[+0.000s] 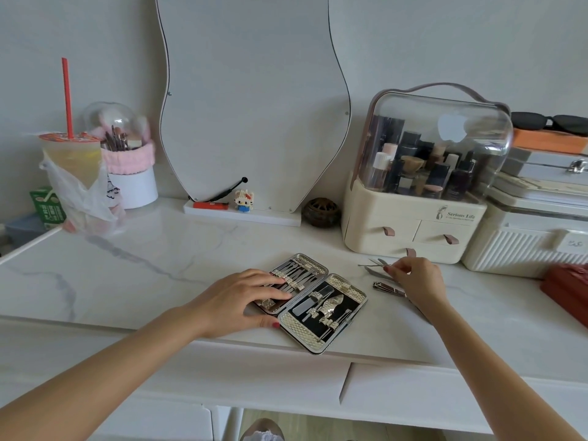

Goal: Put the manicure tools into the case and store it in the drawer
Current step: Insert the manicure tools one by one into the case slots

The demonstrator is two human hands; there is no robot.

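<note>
Spanning nearly the whole width of the view, a white marble-patterned tabletop (133, 268) is seen from above, with closed drawer fronts (413, 396) below its front edge (their handles cannot be made out). Against the wall a wavy-edged mirror (251, 100) is propped, its top cut off by the frame. To its right a cream cosmetics organizer (413, 230) with a clear domed lid is placed, the bottles inside blurred by reflections; further right, stacked boxes (534, 243) are cut by the frame edge, as is a red object (569, 291) on the table. At the left a lidded drink cup (71, 160) with a red straw stands in a plastic bag. Near the table's front edge the manicure case (313, 302) lies open flat, most elastic loops already filled with metal tools. Its left half is pressed by the left hand (241, 300), fingers laid straight and flat across the tools, partly hiding them. Just right of the case the right hand (416, 280) is raised slightly, and a thin metal pick (372, 265) is pinched between its fingertips. Under that hand a nail clipper (389, 289) lies on the table, and another loose tool (378, 273) is partly hidden (its type cannot be told).
</note>
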